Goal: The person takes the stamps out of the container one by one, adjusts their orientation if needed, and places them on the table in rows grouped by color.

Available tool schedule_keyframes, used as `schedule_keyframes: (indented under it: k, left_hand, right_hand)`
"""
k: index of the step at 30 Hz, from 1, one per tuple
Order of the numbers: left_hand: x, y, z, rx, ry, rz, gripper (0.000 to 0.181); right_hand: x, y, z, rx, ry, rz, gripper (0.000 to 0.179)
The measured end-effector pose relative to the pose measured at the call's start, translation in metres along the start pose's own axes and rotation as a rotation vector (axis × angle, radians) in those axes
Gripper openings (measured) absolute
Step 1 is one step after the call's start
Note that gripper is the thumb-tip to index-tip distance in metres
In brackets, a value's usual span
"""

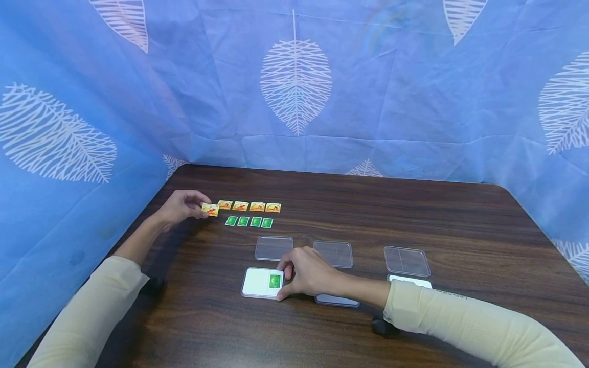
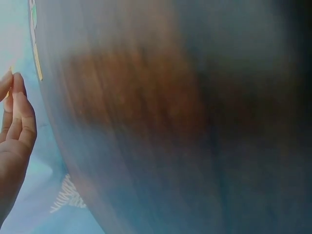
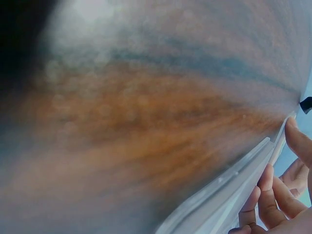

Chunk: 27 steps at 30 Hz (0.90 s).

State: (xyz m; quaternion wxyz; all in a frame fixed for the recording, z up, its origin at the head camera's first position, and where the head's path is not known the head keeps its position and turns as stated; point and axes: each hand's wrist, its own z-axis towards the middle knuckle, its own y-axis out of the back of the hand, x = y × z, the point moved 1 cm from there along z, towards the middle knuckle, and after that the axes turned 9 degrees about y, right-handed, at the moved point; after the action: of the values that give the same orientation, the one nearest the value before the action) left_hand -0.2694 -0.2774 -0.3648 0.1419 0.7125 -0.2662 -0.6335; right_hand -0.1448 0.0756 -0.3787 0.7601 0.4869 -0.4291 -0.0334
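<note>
My left hand [image 1: 186,208] pinches a small orange-and-yellow stamp [image 1: 210,210] by its left side, at the left end of a row of similar orange stamps [image 1: 256,206]. In the left wrist view that stamp shows only as a thin sliver between the fingertips. A row of green stamps [image 1: 243,221] lies just nearer. My right hand [image 1: 312,270] grips the right edge of a flat clear case [image 1: 255,284] with a white insert, thumb at the near corner and fingers farther along. A single green stamp [image 1: 275,281] sits on the insert's right part.
Three clear lids [image 1: 273,248] lie in a line beyond the cases. A middle case [image 1: 338,300] is partly under the right forearm, and another white-filled case [image 1: 409,281] is farther right. Blue leaf-patterned cloth [image 1: 294,148] hangs behind the dark wooden table [image 1: 460,220].
</note>
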Motion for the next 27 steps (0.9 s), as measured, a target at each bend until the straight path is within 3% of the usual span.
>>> schedule_keyframes:
  k: [13, 23, 27]
  left_hand:
    - [0.006, 0.008, 0.014, 0.024, 0.068, -0.017, 0.036]
    - [0.007, 0.013, 0.028, -0.002, 0.154, 0.056, 0.036]
    - [0.008, 0.013, 0.032, 0.005, 0.161, 0.088, 0.035]
  right_hand:
    - [0.0, 0.001, -0.001, 0.001, -0.007, 0.014, 0.037]
    - [0.0, 0.002, -0.002, 0.006, -0.005, 0.019, 0.039]
    - [0.001, 0.002, -0.002, 0.01, -0.006, 0.02, 0.039]
